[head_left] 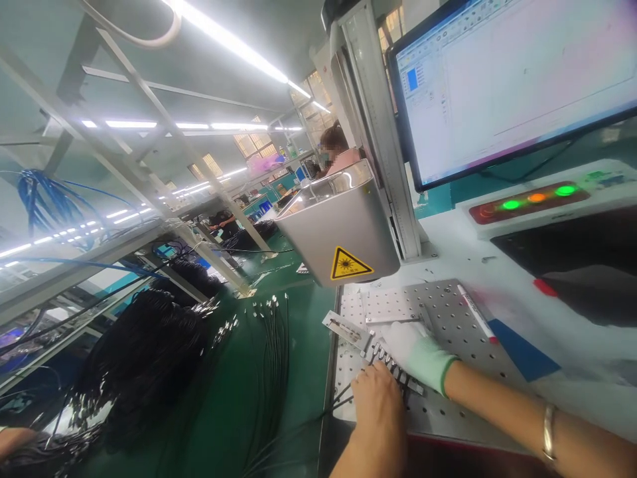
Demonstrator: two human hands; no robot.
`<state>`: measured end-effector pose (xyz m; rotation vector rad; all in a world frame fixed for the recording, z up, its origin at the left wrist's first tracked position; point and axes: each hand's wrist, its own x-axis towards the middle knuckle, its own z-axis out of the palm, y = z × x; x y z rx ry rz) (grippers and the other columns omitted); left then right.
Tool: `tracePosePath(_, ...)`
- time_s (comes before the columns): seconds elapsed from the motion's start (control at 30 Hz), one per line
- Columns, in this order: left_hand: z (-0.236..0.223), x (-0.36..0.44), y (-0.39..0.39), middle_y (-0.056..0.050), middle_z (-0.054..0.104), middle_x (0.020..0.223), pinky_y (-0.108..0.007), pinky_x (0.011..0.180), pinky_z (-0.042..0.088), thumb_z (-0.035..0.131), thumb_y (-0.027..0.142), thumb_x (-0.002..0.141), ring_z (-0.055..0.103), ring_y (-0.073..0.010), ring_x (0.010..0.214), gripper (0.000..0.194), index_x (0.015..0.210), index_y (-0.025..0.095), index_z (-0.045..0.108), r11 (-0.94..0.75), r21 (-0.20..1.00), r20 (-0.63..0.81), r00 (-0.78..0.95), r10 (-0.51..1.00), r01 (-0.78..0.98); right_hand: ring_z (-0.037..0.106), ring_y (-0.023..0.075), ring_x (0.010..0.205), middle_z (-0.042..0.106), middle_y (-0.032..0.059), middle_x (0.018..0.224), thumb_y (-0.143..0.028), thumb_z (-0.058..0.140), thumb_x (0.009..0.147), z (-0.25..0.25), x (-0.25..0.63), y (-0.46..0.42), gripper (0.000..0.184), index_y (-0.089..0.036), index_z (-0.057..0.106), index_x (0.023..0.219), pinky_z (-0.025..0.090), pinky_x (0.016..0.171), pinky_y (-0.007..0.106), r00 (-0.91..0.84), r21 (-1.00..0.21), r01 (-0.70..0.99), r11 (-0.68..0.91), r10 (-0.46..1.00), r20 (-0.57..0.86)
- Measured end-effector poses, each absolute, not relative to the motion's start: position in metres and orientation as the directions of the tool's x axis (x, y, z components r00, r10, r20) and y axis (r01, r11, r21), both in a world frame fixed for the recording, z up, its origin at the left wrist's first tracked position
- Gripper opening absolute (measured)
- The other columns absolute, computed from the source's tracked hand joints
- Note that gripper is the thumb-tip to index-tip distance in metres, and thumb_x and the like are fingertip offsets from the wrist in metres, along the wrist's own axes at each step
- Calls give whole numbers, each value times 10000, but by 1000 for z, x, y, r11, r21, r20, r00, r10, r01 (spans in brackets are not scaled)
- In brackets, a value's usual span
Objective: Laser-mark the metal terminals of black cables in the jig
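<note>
My left hand (379, 398), bare, is closed over the near side of a metal fixture (348, 330), with its fingers curled at a black cable (343, 398). Several small metal cable plugs (385, 355) sit in a row along the fixture, between my two hands. On the far side, my right hand (415, 352) wears a white glove with a green cuff. Its fingers are bent down against the row of plugs; their tips, and whatever they pinch, are hidden. Beneath both hands lies a perforated metal plate (450, 312).
A grey laser head (343, 226) with a yellow warning label overhangs the plate. A monitor (517, 86), a lit control panel (527, 199) and a marker (476, 313) are to the right. Black cable bundles (144, 352) and loose cables (271, 358) cover the green table. Another person (341, 149) sits behind.
</note>
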<state>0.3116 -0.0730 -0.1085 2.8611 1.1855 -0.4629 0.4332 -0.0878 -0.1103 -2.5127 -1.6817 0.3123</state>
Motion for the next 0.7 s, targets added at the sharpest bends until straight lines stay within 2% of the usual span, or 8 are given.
tracePosePath(0.1,-98,317,-74,-187,617,1022,-372,804,414,347,78,866,576,-277,982,302,1083,79,557,-669,-105,-285,623,729,735,679,257,839,697,160,875,-250,398,909,-108,433,-88,326,-133,690,996,502,674,326,368,-200,903,-382,924,-101)
tracePosePath(0.23,-97,318,-73,-173,606,1104,-372,860,412,328,78,885,532,-287,1092,322,1084,92,582,-770,-130,-338,702,627,625,674,244,857,694,165,909,-195,438,878,-109,433,-88,279,-129,680,1001,503,697,317,365,-201,905,-375,927,-85)
tracePosePath(0.37,-102,319,-75,-154,619,1024,-375,837,419,373,84,869,551,-278,1004,290,1047,93,601,-862,-218,-309,805,505,457,664,242,873,688,182,901,-155,455,858,-119,434,-83,245,-107,681,940,498,724,325,350,-201,910,-363,931,-101)
tracePosePath(0.5,-99,325,-78,-146,626,975,-376,874,407,370,36,845,561,-253,937,303,1016,84,615,-921,-231,-297,879,372,312,659,223,831,690,173,875,-207,463,882,-129,438,-79,239,-107,678,911,497,731,334,335,-200,913,-357,932,-136)
tracePosePath(0.57,-96,326,-77,-146,626,986,-371,894,397,367,28,842,560,-248,942,308,1019,79,613,-925,-207,-308,876,372,320,660,214,804,691,172,854,-226,468,884,-130,439,-79,243,-117,685,898,494,724,319,336,-200,912,-359,932,-139)
tracePosePath(0.7,-100,316,-70,-117,632,983,-339,858,407,344,21,845,566,-229,948,313,977,122,610,-856,-84,-234,825,515,511,670,236,801,695,165,844,-238,442,881,-123,440,-81,274,-132,692,914,493,672,313,349,-207,909,-363,932,-101)
